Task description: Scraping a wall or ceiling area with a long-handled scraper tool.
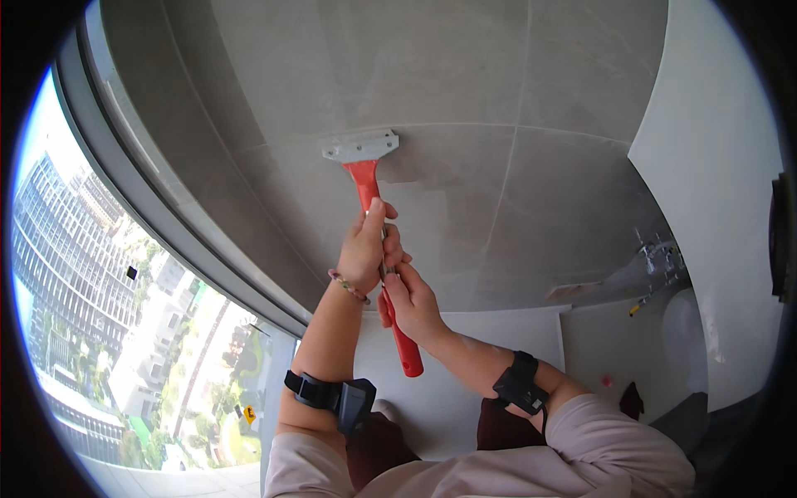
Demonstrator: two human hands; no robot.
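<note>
A long-handled scraper (369,180) with a red handle, a metal shaft section and a wide metal head is in both my hands. Its screwed blade holder (361,147) lies at the grey tiled wall (461,205), just below a light horizontal grout line; whether the blade edge touches the tile I cannot tell. My left hand (368,246), with a braided bracelet at the wrist, wraps the upper handle, thumb pointing towards the head. Lower down, my right hand (412,302) grips the handle, whose red butt end sticks out beneath it.
On the left, a large framed window (112,311) overlooks tall buildings far below. Metal taps (657,252) project from the wall at right, beyond a white panel (703,187). A pale floor (461,367) with a raised edge lies below; a dark object (632,400) rests at lower right.
</note>
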